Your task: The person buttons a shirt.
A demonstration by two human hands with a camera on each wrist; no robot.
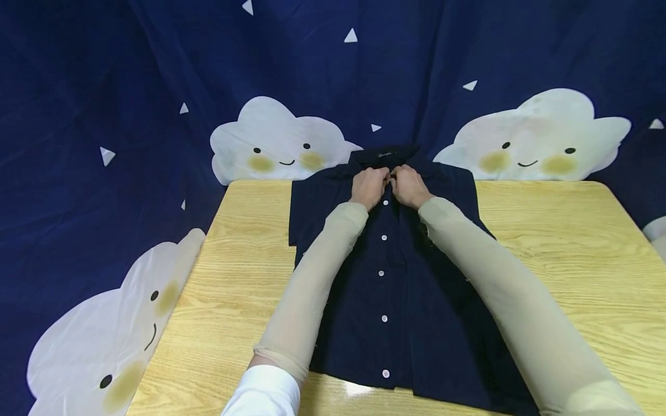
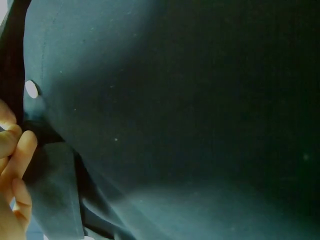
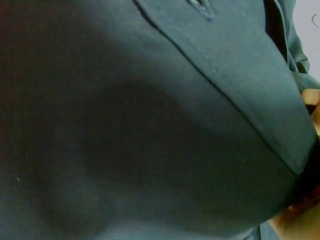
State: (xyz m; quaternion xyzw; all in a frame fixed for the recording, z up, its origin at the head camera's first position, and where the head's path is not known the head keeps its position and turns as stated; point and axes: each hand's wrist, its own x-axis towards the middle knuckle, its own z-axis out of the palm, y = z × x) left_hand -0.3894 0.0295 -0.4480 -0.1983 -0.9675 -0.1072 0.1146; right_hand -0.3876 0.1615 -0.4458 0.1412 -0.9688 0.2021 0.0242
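Observation:
A dark navy short-sleeved shirt [image 1: 359,300] lies front up on the table, its collar [image 1: 385,155] at the far edge. White buttons run down the middle, and one button [image 2: 31,89] shows close to the fingers in the left wrist view. Just below the collar, my left hand [image 1: 369,186] pinches the front edge of the shirt. Beside it, fingertips nearly touching, my right hand [image 1: 410,186] grips the other front edge. A buttonhole [image 3: 201,7] appears at the top of the right wrist view. Whatever sits between the fingertips is hidden.
The shirt lies on a light wood-grain table [image 1: 250,260]. Behind and left of it hangs a dark blue cloth [image 1: 130,75] printed with white smiling clouds and small triangles. Beige sleeves [image 1: 307,300] cover both forearms.

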